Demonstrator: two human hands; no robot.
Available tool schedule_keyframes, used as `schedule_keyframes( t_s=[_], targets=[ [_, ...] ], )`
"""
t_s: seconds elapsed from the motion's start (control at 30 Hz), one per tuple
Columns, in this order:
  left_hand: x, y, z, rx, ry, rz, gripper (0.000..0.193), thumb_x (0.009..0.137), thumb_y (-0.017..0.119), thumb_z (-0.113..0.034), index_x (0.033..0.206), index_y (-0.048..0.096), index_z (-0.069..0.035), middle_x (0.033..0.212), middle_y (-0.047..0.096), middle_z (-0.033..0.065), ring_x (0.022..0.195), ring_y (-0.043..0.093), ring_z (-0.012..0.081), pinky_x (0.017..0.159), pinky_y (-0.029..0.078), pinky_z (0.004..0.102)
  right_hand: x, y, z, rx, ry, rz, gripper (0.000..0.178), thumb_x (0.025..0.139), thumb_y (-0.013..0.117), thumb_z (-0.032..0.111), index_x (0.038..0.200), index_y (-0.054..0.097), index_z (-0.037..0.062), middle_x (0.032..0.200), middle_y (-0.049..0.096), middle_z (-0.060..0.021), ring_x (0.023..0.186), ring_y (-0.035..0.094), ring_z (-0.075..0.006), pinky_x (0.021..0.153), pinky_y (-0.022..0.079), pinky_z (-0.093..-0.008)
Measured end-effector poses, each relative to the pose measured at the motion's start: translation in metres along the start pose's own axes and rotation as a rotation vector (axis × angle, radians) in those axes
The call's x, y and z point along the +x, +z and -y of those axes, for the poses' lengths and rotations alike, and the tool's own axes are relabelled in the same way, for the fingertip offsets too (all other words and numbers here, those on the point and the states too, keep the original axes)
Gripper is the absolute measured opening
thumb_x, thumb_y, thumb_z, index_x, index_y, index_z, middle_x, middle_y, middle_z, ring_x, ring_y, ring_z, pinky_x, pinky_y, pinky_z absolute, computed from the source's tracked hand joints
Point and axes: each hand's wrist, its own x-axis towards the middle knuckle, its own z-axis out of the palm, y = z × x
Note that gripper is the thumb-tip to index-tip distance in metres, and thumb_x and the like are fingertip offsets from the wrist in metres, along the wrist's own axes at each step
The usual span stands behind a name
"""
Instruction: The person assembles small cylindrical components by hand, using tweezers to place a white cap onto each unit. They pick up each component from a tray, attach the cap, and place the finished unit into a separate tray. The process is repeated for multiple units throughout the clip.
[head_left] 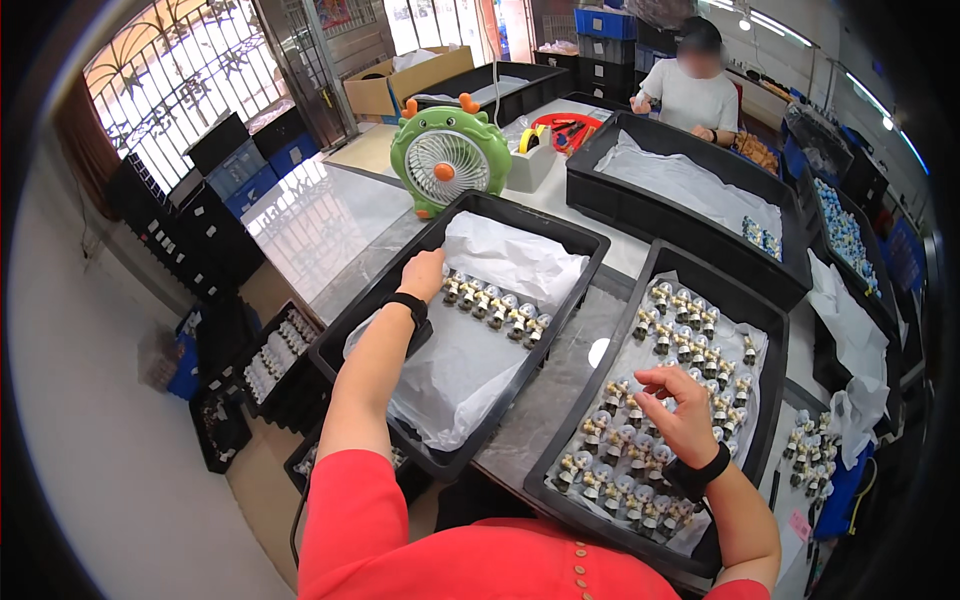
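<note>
My left hand (425, 275) is at the left end of a row of small figurines (495, 306) in the left black tray (590, 262). Its fingers are closed and bent downward, and their tips are hidden, so whatever they hold cannot be made out. White lining paper (515, 258) lies under and behind that row. Above the right black tray (778, 345), my right hand (683, 412) is curved, thumb and forefinger apart with nothing seen between them. Below it stand several rows of similar figurines (618, 440) with pale round heads, gold middles and dark bases.
A green cartoon-shaped fan (450, 160) stands behind the left tray. A deep black bin (690, 205) with paper and blue figurines sits at the far right, with a co-worker (690, 95) beyond it. More figurines (810, 455) stand right of the right tray. Crates (280, 360) line the left floor.
</note>
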Motion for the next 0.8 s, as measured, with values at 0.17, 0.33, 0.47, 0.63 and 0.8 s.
schedule_keyframes(
  t_s=[0.17, 0.33, 0.47, 0.63, 0.8],
  targets=[
    [0.002, 0.012, 0.011, -0.037, 0.172, -0.085, 0.016, 0.082, 0.052, -0.005, 0.095, 0.059, -0.003, 0.093, 0.064, 0.0212, 0.091, 0.062, 0.0372, 0.081, 0.05, 0.0433, 0.001, 0.0, 0.0, -0.003, 0.006, 0.011, 0.021, 0.077, 0.066, 0.004, 0.097, 0.065, 0.0016, 0.085, 0.063, -0.0087, 0.074, 0.061, -0.0158, 0.066, 0.047, -0.0264],
    [0.002, -0.014, -0.011, -0.061, -0.03, -0.031, 0.033, 0.08, 0.055, -0.005, 0.113, 0.055, -0.004, 0.101, 0.062, 0.0217, 0.095, 0.06, 0.0369, 0.083, 0.048, 0.0439, -0.001, 0.001, -0.003, -0.033, 0.028, 0.023, 0.019, 0.077, 0.066, 0.004, 0.096, 0.066, 0.0016, 0.081, 0.063, -0.0082, 0.073, 0.061, -0.0158, 0.065, 0.048, -0.0264],
    [0.019, -0.002, -0.006, -0.349, 0.032, -0.289, 0.054, 0.076, 0.062, -0.007, 0.127, 0.045, -0.011, 0.096, 0.064, 0.0197, 0.093, 0.061, 0.0359, 0.081, 0.048, 0.0415, 0.0, 0.003, -0.006, -0.02, 0.043, 0.031, 0.019, 0.078, 0.066, 0.005, 0.097, 0.066, 0.0015, 0.079, 0.063, -0.008, 0.072, 0.061, -0.0155, 0.066, 0.048, -0.0262],
    [0.041, 0.007, -0.008, -0.523, 0.074, -0.264, 0.053, 0.075, 0.06, -0.003, 0.126, 0.049, -0.014, 0.079, 0.06, 0.0133, 0.075, 0.06, 0.0277, 0.07, 0.048, 0.0366, 0.0, 0.001, -0.007, -0.014, 0.049, 0.024, 0.02, 0.078, 0.066, 0.005, 0.097, 0.066, 0.0004, 0.081, 0.064, -0.0086, 0.073, 0.062, -0.0151, 0.067, 0.048, -0.026],
    [0.054, -0.014, -0.024, -0.978, -0.115, -0.235, 0.044, 0.076, 0.055, 0.005, 0.118, 0.055, -0.007, 0.075, 0.061, 0.0099, 0.063, 0.061, 0.0184, 0.054, 0.047, 0.0299, 0.0, 0.001, -0.01, -0.02, 0.046, 0.023, 0.019, 0.077, 0.067, 0.005, 0.096, 0.066, 0.0008, 0.08, 0.064, -0.0087, 0.072, 0.062, -0.0154, 0.066, 0.048, -0.026]
  ],
)
